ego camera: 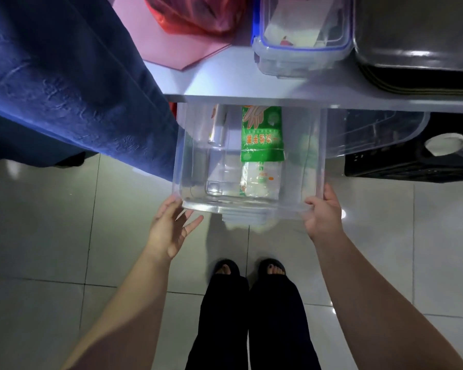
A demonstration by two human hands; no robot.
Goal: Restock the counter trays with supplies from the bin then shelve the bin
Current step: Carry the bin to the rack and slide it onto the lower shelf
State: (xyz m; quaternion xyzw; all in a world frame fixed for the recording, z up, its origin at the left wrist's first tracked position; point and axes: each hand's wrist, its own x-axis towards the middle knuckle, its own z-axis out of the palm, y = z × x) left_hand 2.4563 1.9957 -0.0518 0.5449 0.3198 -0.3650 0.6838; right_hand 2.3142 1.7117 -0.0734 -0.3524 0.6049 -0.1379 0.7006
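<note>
Gripping clear bin rim, right hand clamped, left hand open at corner, under shelf

clear bin under shelf, both hands at rim

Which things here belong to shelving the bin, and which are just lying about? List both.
Part of the job:
- clear bin, partly under the counter
- green packet inside it
- left hand, open at the near left corner
- right hand, gripping the near right corner

Lying about:
- red bag
- blue-rimmed container
- metal tray
- black crate
- blue cloth
</note>
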